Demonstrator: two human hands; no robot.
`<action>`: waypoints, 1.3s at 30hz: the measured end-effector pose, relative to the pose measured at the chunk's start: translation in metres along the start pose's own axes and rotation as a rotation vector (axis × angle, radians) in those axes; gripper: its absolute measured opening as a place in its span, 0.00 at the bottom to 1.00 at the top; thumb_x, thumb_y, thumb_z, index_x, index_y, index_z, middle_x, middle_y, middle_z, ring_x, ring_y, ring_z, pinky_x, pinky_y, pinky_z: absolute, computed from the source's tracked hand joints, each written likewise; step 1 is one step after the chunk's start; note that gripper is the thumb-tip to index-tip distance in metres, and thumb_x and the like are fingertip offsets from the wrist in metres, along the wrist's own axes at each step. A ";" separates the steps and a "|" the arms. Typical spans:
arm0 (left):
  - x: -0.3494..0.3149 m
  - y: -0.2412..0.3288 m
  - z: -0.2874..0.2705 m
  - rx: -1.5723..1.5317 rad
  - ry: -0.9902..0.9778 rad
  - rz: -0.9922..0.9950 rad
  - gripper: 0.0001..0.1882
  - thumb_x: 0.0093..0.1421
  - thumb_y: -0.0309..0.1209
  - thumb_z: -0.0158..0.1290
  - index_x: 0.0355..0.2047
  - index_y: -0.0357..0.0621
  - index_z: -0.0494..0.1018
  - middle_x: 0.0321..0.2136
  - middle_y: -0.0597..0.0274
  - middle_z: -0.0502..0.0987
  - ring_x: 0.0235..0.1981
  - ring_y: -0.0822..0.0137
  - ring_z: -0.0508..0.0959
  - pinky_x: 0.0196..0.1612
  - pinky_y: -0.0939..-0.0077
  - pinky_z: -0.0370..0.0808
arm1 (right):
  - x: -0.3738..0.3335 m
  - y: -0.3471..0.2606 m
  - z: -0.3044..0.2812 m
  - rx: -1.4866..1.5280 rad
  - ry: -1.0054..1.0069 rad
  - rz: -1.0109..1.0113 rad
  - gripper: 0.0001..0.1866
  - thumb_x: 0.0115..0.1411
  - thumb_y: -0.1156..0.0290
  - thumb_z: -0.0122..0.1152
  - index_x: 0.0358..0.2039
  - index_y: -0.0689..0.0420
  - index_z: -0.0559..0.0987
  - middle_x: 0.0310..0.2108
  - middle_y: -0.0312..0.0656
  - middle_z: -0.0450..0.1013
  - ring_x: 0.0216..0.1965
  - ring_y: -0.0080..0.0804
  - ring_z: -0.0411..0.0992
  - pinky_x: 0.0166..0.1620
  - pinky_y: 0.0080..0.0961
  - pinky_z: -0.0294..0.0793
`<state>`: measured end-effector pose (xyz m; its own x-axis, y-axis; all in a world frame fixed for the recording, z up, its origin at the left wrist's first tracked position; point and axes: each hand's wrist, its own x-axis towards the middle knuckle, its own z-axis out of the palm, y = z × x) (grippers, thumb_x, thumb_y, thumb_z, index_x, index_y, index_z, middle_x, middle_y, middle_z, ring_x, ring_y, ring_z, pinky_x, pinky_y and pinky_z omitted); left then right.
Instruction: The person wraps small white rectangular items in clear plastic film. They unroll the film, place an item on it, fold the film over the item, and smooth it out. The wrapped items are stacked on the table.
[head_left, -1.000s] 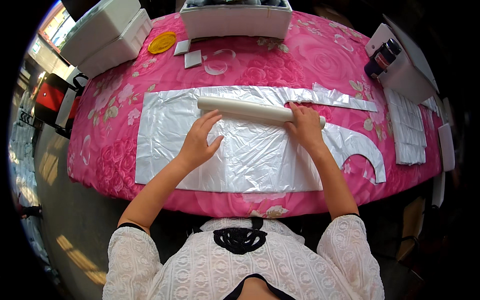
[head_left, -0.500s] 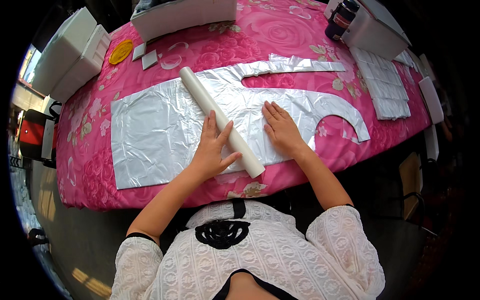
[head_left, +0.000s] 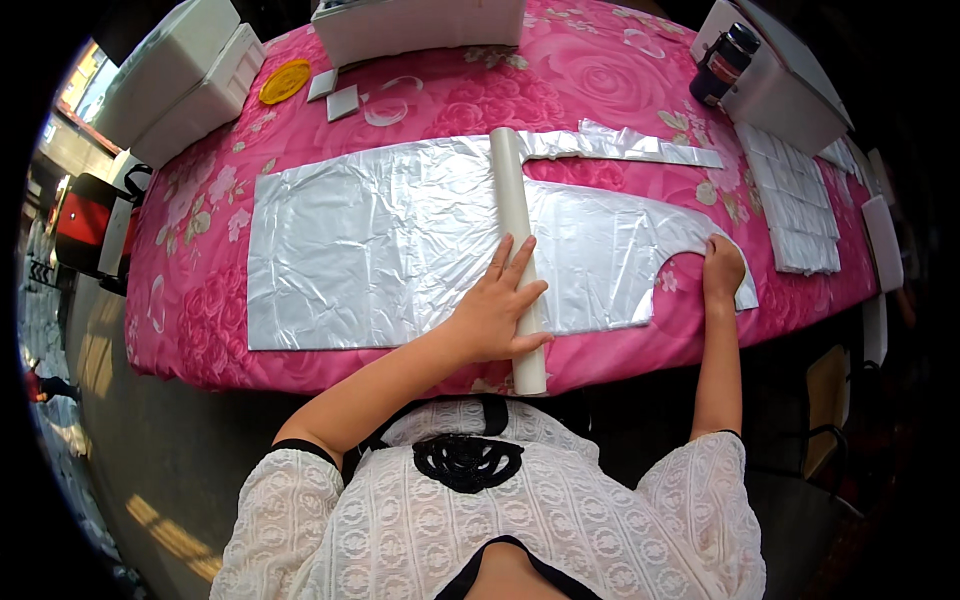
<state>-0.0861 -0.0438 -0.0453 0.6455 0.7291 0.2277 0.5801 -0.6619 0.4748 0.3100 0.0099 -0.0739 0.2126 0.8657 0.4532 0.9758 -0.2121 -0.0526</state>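
A thin, silvery plastic apron [head_left: 340, 250] lies spread across the pink cloth, its body to the left and its two straps to the right. Across it, from far to near, rests a white tube [head_left: 509, 190] with its near end over the table's front edge. My left hand [head_left: 492, 312] lies on the near half of this tube, fingers spread. Over at the apron's near curved strap, my right hand [head_left: 724, 270] has its fingers curled closed on the strap's outer end; the fingertips are partly hidden.
A stack of folded plastic [head_left: 787, 200] lies at the right, by a white foam box [head_left: 790, 90] and a dark flask [head_left: 722, 68]. More foam boxes [head_left: 420, 35] stand along the back and far left. A yellow ring-shaped item [head_left: 285, 81] and small white squares [head_left: 342, 103] lie behind the apron.
My left hand and the tube have moved right along the apron, and the tube has turned straighter. My right hand has left the apron's middle and closed on the near strap.
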 end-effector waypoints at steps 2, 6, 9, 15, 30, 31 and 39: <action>0.001 0.000 -0.001 0.006 -0.006 0.008 0.30 0.45 0.49 0.53 0.44 0.42 0.67 0.59 0.38 0.43 0.59 0.35 0.39 0.58 0.52 0.50 | 0.000 -0.014 -0.016 0.049 0.054 -0.034 0.05 0.45 0.73 0.57 0.25 0.57 0.76 0.30 0.43 0.74 0.33 0.39 0.72 0.39 0.30 0.69; 0.002 0.004 -0.009 -0.007 -0.019 -0.005 0.29 0.46 0.46 0.53 0.45 0.42 0.67 0.58 0.38 0.46 0.59 0.38 0.43 0.58 0.53 0.51 | -0.009 -0.080 -0.049 0.479 0.173 -0.125 0.05 0.40 0.76 0.59 0.21 0.58 0.75 0.28 0.43 0.73 0.31 0.40 0.71 0.38 0.29 0.69; 0.005 0.007 -0.014 -0.289 0.089 -0.049 0.24 0.51 0.42 0.51 0.45 0.40 0.66 0.53 0.41 0.57 0.55 0.47 0.57 0.54 0.58 0.59 | -0.032 -0.155 -0.091 0.836 0.055 -0.141 0.03 0.40 0.78 0.56 0.18 0.60 0.71 0.29 0.43 0.72 0.34 0.39 0.70 0.38 0.28 0.67; 0.002 -0.010 -0.033 -1.396 -0.022 -0.666 0.13 0.56 0.34 0.49 0.38 0.37 0.69 0.31 0.64 0.73 0.31 0.77 0.72 0.33 0.83 0.70 | -0.098 -0.252 -0.124 0.971 -0.395 -0.405 0.07 0.41 0.77 0.58 0.24 0.59 0.71 0.34 0.43 0.70 0.36 0.41 0.68 0.40 0.31 0.66; -0.079 -0.097 -0.112 -0.979 -0.068 -0.925 0.06 0.49 0.27 0.54 0.28 0.38 0.72 0.22 0.66 0.73 0.23 0.76 0.73 0.28 0.82 0.71 | -0.121 -0.249 -0.121 1.065 -0.412 -0.465 0.16 0.45 0.73 0.59 0.37 0.61 0.72 0.41 0.47 0.68 0.42 0.43 0.66 0.44 0.33 0.66; -0.073 -0.089 -0.108 -1.012 -0.089 -0.880 0.06 0.48 0.27 0.56 0.26 0.39 0.72 0.21 0.66 0.73 0.22 0.77 0.72 0.27 0.83 0.70 | -0.118 -0.257 -0.122 1.106 -0.409 -0.459 0.16 0.45 0.72 0.60 0.37 0.61 0.72 0.40 0.47 0.68 0.42 0.43 0.66 0.44 0.33 0.66; -0.039 -0.048 -0.080 -0.904 -0.116 -0.547 0.13 0.42 0.26 0.62 0.16 0.43 0.65 0.15 0.70 0.69 0.18 0.82 0.68 0.19 0.87 0.63 | -0.098 -0.291 -0.118 1.355 -0.713 -0.171 0.16 0.52 0.63 0.59 0.34 0.63 0.73 0.30 0.43 0.71 0.29 0.30 0.70 0.33 0.25 0.69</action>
<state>-0.1793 -0.0266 -0.0091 0.4799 0.8356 -0.2674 0.2514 0.1611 0.9544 -0.0012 -0.0669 0.0016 -0.3086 0.9497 0.0530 0.2188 0.1251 -0.9677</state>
